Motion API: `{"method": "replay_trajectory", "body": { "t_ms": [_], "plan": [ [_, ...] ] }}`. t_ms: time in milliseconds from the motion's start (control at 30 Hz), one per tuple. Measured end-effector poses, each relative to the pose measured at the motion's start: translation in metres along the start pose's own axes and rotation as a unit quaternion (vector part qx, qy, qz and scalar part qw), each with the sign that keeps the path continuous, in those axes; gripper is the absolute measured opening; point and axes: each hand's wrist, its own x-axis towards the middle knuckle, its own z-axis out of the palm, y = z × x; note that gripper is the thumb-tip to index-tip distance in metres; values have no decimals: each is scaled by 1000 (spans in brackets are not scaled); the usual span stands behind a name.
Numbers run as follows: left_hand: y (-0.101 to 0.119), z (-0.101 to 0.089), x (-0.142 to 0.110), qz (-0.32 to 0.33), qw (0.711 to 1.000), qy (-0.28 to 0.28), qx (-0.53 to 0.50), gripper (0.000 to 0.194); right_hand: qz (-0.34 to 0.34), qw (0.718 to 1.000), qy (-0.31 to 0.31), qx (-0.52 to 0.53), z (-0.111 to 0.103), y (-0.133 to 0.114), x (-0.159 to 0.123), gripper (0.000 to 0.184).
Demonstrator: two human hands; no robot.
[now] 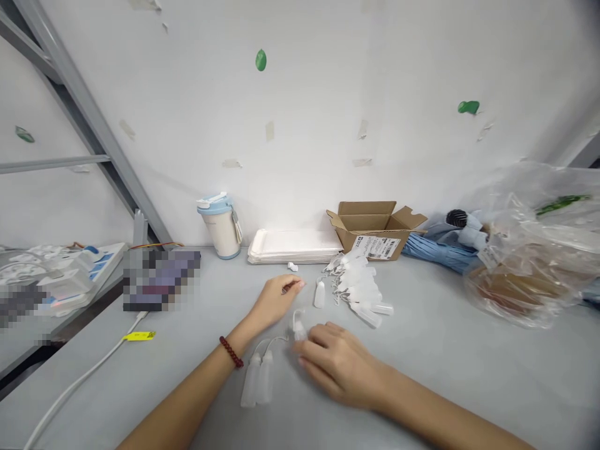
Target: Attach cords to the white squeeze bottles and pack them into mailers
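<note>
- Grey tabletop (440, 337) before a white wall (309, 81);
- left hand (277, 297) curls above it; whether it grasps anything, I cannot tell;
- right hand (338, 364) pinches a small translucent bottle (299, 329) between the hands;
- paired bottles (265, 378) lie beside the left forearm (187, 394); a sideways sweep could scatter them.

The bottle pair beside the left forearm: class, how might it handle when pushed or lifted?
The bottle pair is probably light for its size, given its translucent, plastic-looking walls. On the smooth-looking tabletop, it may slide or roll, as the bottles look rounded. The thin curved strands seem floppy and could flex.
</note>
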Motion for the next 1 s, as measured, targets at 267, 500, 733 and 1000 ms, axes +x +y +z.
{"method": "replay_trajectory", "body": {
  "t_ms": [267, 500, 733, 1000],
  "plan": [
    [2, -6, 2, -146, 964, 10, -224, 44, 56, 991, 123, 13, -5, 26, 1, 17],
    [17, -6, -6, -120, 951, -68, -277, 40, 86, 985, 140, 45, -6, 33, 1, 10],
    [22, -6, -10, -93, 960, -61, -256, 33, 114, 981, 109, 113, -7, 34, 2, 12],
    [24, -7, -12, -99, 949, -111, -279, 43, 131, 970, 102, 178, -11, 29, 1, 13]
  ]
}}
